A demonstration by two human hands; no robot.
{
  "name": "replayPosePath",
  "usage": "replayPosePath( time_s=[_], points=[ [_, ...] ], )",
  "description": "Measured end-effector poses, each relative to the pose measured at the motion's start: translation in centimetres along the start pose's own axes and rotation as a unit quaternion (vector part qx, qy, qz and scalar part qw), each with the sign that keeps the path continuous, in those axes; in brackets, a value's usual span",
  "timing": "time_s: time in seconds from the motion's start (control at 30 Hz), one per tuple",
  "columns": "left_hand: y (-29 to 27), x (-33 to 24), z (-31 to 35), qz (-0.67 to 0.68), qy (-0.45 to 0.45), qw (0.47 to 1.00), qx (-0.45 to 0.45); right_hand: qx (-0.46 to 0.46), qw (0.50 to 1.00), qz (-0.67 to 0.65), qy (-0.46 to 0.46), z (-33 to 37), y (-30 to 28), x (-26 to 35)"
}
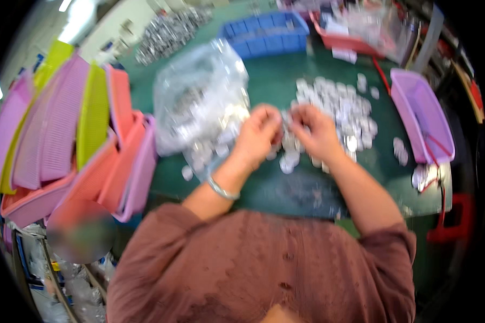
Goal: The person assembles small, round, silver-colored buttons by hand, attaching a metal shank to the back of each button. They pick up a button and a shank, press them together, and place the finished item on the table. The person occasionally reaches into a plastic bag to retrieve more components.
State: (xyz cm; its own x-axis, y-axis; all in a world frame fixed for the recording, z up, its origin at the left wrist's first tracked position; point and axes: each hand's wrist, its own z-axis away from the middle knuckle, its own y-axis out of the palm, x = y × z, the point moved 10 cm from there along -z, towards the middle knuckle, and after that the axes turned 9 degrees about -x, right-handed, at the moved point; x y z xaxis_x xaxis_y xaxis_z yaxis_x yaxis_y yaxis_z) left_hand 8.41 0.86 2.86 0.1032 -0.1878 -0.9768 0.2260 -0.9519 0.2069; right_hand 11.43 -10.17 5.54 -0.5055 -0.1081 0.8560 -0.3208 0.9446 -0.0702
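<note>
My left hand [257, 135], with a pale bangle [221, 188] at its wrist, is closed in a pinch close to the middle of the green table. Opposite it, my right hand [316, 133] is also closed, its fingertips almost meeting the left ones. Whatever small piece they hold is blurred and too small to name. Flat silvery discs [355, 116] lie in a loose pile beyond and beside my right hand. A clear plastic bag [199, 70] rests left of my left hand, with similar pieces inside and discs [202, 153] at its mouth.
Purple, green and coral plastic baskets [59, 124] are stacked along the left. A blue divided tray [264, 37] and a heap of metal parts [172, 32] sit at the back. A purple bin [423, 110] stands at right, with a coral bin [347, 43] at back right.
</note>
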Motion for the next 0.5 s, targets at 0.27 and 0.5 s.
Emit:
replayPosePath(
  time_s=[0.27, 0.5],
  points=[
    [-0.3, -1.9, 1.3, -0.018, 0.034, 0.999, 0.004, 0.002, 0.997, -0.077, 0.026, 0.6, 0.7, 1.6],
    [-0.3, -2.8, 1.5, 0.012, 0.079, 0.996, 0.031, -0.001, 0.995, -0.099, -0.019, 0.5, 0.8, 2.5]
  ],
)
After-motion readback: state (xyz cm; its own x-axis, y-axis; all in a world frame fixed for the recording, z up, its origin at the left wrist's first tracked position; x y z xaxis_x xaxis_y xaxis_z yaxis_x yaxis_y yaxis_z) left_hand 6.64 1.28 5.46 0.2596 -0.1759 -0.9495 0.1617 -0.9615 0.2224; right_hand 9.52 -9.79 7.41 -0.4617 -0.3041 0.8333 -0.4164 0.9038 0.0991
